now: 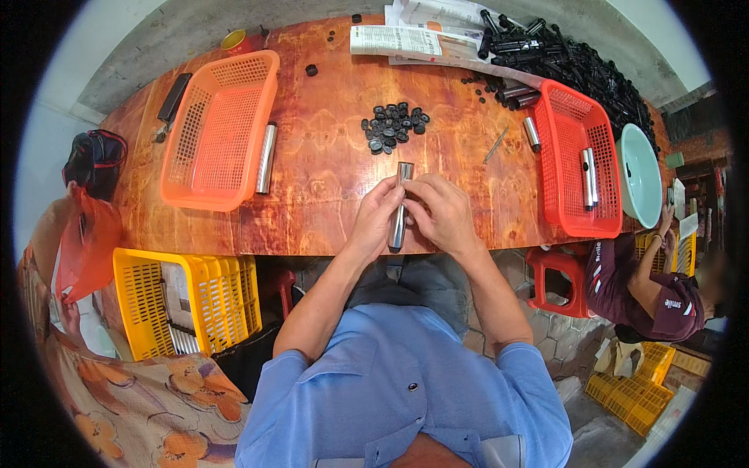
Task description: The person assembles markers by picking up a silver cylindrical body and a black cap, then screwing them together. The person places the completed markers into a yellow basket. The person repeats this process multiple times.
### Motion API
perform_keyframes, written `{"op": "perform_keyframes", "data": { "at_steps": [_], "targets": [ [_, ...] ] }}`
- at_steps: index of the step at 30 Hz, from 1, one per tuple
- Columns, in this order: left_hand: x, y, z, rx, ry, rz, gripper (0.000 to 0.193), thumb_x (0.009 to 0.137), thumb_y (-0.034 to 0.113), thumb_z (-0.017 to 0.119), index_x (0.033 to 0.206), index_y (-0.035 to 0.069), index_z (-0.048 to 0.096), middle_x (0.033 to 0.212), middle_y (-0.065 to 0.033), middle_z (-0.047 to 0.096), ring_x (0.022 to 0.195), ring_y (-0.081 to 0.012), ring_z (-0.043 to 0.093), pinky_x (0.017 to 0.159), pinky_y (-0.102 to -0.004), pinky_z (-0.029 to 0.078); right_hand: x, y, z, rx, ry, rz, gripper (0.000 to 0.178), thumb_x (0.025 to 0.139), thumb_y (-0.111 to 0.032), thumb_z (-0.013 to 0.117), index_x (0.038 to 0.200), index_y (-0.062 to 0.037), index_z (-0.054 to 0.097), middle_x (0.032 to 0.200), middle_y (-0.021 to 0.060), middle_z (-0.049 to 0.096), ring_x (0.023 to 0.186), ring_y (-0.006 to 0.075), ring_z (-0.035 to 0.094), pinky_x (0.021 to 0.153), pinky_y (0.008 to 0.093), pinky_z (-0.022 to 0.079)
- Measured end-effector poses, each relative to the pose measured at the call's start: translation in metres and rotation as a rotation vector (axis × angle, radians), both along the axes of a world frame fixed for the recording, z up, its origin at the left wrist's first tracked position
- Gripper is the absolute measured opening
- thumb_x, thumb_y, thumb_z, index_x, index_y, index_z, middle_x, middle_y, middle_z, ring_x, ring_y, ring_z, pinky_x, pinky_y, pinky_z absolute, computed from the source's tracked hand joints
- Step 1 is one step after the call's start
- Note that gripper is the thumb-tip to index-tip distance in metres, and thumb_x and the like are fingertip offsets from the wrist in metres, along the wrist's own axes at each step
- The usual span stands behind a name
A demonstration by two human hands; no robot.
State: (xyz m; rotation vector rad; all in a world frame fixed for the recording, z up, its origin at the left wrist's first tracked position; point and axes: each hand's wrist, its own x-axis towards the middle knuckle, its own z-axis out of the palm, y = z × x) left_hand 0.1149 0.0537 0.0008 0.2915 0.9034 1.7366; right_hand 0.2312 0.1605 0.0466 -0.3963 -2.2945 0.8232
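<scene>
Centrally, a smooth, mirror-bright metal tube (397,230) is held lengthwise over the near edge of the worktop (324,175). The fingers of the left hand (377,214) grip its side. The fingers of the right hand (445,210) are bent against its upper part; from where I stand, I cannot tell whether they pinch anything.

Directly beyond the tube lies a loose cluster of small black caps (394,125), rounded in outline, some with glossy faces. The worktop is reddish-brown wood with a lacquered sheen and mottled grain. To the right, a slim pointed rod (495,145) lies near a red lattice-walled plastic basket (561,156) containing shiny tubes (587,175). A smooth pale-green basin (641,175) adjoins it.

To the left stands an orange perforated basket (230,117), with a polished cylinder (267,160) alongside. At far right, glossy black parts (593,82) form a dense heap beside creased printed paper (398,41).
</scene>
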Motion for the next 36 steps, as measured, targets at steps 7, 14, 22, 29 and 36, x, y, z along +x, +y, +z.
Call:
{"op": "perform_keyframes", "data": {
  "at_steps": [7, 14, 22, 29, 36],
  "targets": [
    [-0.002, 0.001, 0.010, -0.126, 0.020, -0.136, 0.029, 0.107, 0.030, 0.049, 0.109, 0.003, 0.060, 0.086, -0.0085, 0.067, 0.063, -0.0131, 0.062, 0.055, -0.0259, 0.051, 0.002, 0.016, -0.011, -0.884, -0.004, -0.065, 0.034, 0.096, -0.011, 0.067, 0.126, 0.0041, 0.060, 0.098, 0.0101, 0.067, 0.077, 0.0108, 0.062, 0.065, 0.0297, 0.052],
    [0.006, -0.003, 0.018, -0.154, -0.033, -0.213, 0.030, 0.107, 0.033, 0.048, 0.105, 0.005, 0.057, 0.082, -0.0071, 0.065, 0.061, -0.0140, 0.063, 0.053, -0.0270, 0.051, 0.001, 0.009, -0.003, -1.058, 0.038, 0.000, 0.025, 0.098, -0.012, 0.064, 0.115, 0.0064, 0.061, 0.085, 0.0104, 0.066, 0.056, 0.0130, 0.063, 0.050, 0.0262, 0.048],
    [0.011, -0.001, 0.025, -0.147, -0.081, -0.232, 0.028, 0.107, 0.035, 0.050, 0.107, 0.007, 0.055, 0.080, -0.0062, 0.064, 0.056, -0.0141, 0.062, 0.047, -0.0260, 0.050, 0.008, 0.010, -0.004, -1.013, 0.025, -0.020, 0.024, 0.097, -0.012, 0.065, 0.114, 0.0058, 0.063, 0.089, 0.0095, 0.068, 0.067, 0.0125, 0.064, 0.060, 0.0265, 0.051],
    [0.016, 0.003, 0.018, -0.145, 0.103, -0.215, 0.028, 0.106, 0.032, 0.054, 0.111, 0.005, 0.056, 0.082, -0.0056, 0.065, 0.057, -0.0107, 0.061, 0.049, -0.0241, 0.050, 0.013, 0.015, -0.014, -0.962, 0.086, -0.027, 0.024, 0.097, -0.012, 0.065, 0.115, 0.0036, 0.065, 0.096, 0.0067, 0.069, 0.082, 0.0112, 0.063, 0.073, 0.0270, 0.051],
    [0.017, 0.007, 0.027, -0.142, 0.277, -0.218, 0.037, 0.105, 0.027, 0.057, 0.128, -0.002, 0.056, 0.094, -0.0075, 0.069, 0.072, -0.0107, 0.064, 0.065, -0.0248, 0.054, 0.024, 0.023, -0.006, -1.168, 0.222, 0.016, 0.025, 0.099, -0.010, 0.062, 0.122, 0.0016, 0.063, 0.100, 0.0053, 0.067, 0.086, 0.0114, 0.063, 0.076, 0.0277, 0.052]
  ]
}}
